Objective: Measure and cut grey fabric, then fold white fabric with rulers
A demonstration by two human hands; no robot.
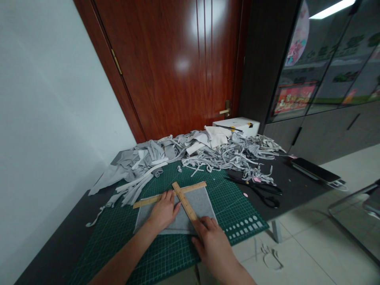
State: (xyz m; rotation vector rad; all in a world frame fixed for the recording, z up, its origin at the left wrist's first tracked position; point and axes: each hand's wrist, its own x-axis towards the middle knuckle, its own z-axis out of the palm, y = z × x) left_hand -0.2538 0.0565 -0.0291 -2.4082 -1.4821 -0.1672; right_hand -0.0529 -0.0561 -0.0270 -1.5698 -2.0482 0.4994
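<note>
A grey piece of cloth [199, 201] lies flat on the green cutting mat [118, 237]. One wooden ruler [194, 187] runs across its far edge. My left hand [164, 209] rests on the cloth, fingertips pressing on this ruler and thumb held apart. A second wooden ruler [185, 204] slants over the cloth, its far end crossing the first. My right hand [212, 241] grips the near end of that slanted ruler, at the cloth's near right side. Black scissors [261, 190] lie to the right, partly on the mat.
A heap of grey and white cloth strips [219, 154] covers the table's far side. Behind it stands a white box [249, 126]. A black phone-like device [316, 170] lies at the right table edge [308, 194]. A wall and a wooden door [172, 79] bound the table.
</note>
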